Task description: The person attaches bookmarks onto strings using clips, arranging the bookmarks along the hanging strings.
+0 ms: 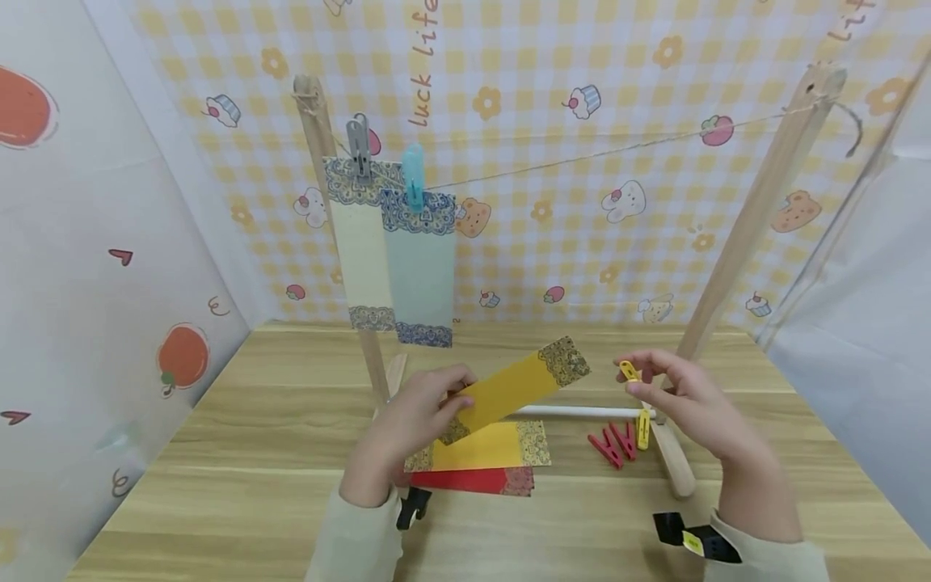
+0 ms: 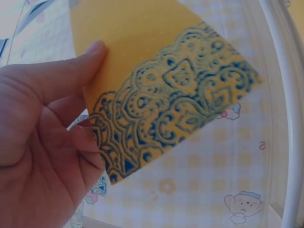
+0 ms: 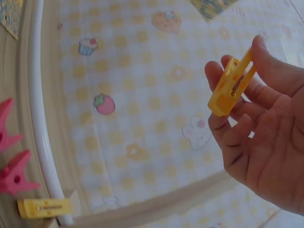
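My left hand (image 1: 429, 412) pinches a dark yellow paper strip (image 1: 509, 392) near one end, thumb on its face. Ornate blue lace patterning (image 2: 175, 99) covers the strip's end in the left wrist view. The strip tilts up to the right, above the table. My right hand (image 1: 691, 404) holds a yellow clothespin (image 3: 232, 85) between thumb and fingers, off the table. Below the left hand lie a lighter yellow strip (image 1: 480, 447) and a red strip (image 1: 465, 481), partly overlapping. Two strips hang from the string: a cream one (image 1: 361, 250) and a pale blue-green one (image 1: 422, 275).
A grey clothespin (image 1: 360, 149) and a light blue clothespin (image 1: 413, 178) grip the hanging strips on a string (image 1: 582, 158) between two wooden posts (image 1: 756, 210). Red clothespins (image 1: 606, 449) and another yellow clothespin (image 1: 643, 428) lie at the right. A white rod (image 1: 582, 411) spans the base.
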`<action>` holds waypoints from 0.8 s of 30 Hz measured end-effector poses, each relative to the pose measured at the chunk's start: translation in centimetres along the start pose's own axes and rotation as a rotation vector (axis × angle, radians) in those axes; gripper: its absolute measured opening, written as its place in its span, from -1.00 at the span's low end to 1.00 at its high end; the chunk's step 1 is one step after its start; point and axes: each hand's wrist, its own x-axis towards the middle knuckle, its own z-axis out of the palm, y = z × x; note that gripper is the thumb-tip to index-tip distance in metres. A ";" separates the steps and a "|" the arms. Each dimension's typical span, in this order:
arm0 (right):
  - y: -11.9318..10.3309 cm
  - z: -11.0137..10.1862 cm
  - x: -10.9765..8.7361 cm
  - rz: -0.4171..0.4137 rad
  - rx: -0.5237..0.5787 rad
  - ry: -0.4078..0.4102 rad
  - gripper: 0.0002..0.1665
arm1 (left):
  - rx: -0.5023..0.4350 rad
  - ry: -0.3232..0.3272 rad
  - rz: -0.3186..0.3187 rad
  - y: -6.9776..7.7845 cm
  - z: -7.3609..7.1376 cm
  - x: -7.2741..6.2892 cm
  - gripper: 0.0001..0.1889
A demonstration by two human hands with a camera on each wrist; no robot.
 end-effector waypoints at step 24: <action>-5.9 2.1 4.7 -0.165 0.175 0.118 -0.70 | -0.042 0.340 0.115 -1.1 -1.7 -0.2 -0.83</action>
